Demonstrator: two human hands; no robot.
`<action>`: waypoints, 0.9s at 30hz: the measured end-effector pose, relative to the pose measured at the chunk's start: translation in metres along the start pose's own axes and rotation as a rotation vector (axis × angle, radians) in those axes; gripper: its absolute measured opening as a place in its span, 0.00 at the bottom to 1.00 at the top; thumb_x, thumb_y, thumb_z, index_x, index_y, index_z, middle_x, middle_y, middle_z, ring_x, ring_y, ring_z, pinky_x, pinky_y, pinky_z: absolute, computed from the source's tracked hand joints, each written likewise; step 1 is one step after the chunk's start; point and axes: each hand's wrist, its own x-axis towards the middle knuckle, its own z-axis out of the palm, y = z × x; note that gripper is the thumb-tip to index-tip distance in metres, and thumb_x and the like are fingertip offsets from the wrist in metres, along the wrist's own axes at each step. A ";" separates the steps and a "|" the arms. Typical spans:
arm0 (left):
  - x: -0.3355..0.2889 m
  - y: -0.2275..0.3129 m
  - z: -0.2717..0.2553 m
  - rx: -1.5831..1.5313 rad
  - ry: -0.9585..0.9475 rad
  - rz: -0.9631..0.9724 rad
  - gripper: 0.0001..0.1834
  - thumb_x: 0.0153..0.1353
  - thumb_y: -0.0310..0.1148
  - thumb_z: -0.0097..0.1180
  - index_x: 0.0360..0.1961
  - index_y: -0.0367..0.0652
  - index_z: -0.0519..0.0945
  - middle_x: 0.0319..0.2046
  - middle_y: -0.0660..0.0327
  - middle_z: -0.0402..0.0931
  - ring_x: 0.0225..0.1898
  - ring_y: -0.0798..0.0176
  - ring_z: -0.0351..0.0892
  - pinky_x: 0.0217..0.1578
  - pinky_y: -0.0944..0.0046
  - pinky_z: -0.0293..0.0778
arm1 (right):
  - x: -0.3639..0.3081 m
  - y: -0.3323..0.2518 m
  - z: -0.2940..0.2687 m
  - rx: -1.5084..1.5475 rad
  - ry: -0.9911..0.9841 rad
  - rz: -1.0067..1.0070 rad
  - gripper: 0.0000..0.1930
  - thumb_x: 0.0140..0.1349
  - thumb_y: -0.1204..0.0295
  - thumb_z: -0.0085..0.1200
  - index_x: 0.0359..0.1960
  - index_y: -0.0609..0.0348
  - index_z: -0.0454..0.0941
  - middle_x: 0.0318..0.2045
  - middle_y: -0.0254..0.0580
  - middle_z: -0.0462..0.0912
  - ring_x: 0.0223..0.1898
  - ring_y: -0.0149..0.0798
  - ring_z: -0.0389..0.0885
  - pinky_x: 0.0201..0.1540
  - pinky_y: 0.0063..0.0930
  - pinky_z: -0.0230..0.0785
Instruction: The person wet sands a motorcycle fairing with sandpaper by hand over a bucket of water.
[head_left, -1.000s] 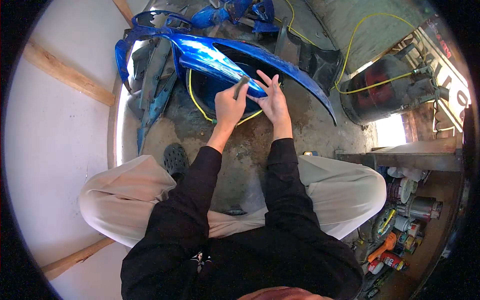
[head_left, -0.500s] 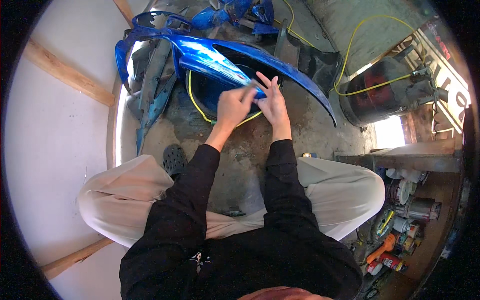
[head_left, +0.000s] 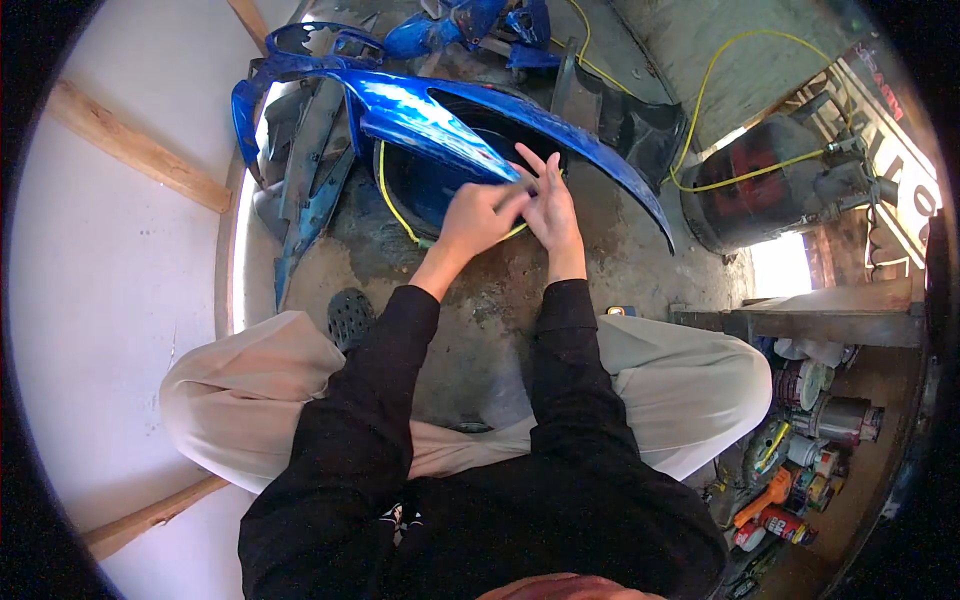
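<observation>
A long glossy blue fairing panel (head_left: 415,122), scuffed pale along its middle, lies over a black tub (head_left: 400,190). Its pointed inner tip reaches my two hands. My left hand (head_left: 475,222) is closed at that tip, fingers bent and blurred; a small dark piece seems to be under them, too unclear to name. Beside it, my right hand (head_left: 552,208) steadies the tip, palm turned left, with two fingers stretched past it. The panel's long curved arm (head_left: 625,180) sweeps out to the right beyond my right hand.
More blue body panels (head_left: 440,30) lie at the back, with black plastic parts (head_left: 625,115) to their right. A dark compressor tank (head_left: 745,185) with a yellow hose (head_left: 705,85) stands at right. Cans and tools fill a shelf (head_left: 835,318). A black clog (head_left: 350,318) is at lower left.
My left hand has slid slightly right and down along the panel's tip, towards my right hand. My right hand and the panel have barely shifted.
</observation>
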 end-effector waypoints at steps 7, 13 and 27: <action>0.031 -0.026 -0.041 0.198 0.296 -0.204 0.17 0.71 0.44 0.62 0.38 0.41 0.91 0.25 0.45 0.84 0.27 0.43 0.88 0.28 0.52 0.77 | 0.003 0.002 0.012 0.066 -0.032 0.013 0.46 0.74 0.34 0.43 0.78 0.61 0.60 0.71 0.67 0.65 0.71 0.59 0.68 0.73 0.67 0.59; 0.002 0.002 -0.010 0.274 -0.100 -0.030 0.13 0.70 0.44 0.62 0.46 0.51 0.92 0.27 0.48 0.85 0.27 0.42 0.86 0.28 0.48 0.79 | 0.000 -0.001 -0.003 0.028 -0.051 -0.009 0.46 0.74 0.33 0.42 0.78 0.61 0.59 0.71 0.67 0.65 0.72 0.59 0.67 0.74 0.66 0.60; -0.007 0.010 -0.006 0.369 -0.095 0.107 0.13 0.70 0.43 0.62 0.47 0.52 0.92 0.27 0.50 0.86 0.25 0.46 0.86 0.25 0.52 0.79 | 0.004 0.003 -0.011 0.027 -0.016 -0.017 0.47 0.72 0.32 0.44 0.77 0.59 0.63 0.69 0.62 0.67 0.66 0.55 0.70 0.69 0.64 0.63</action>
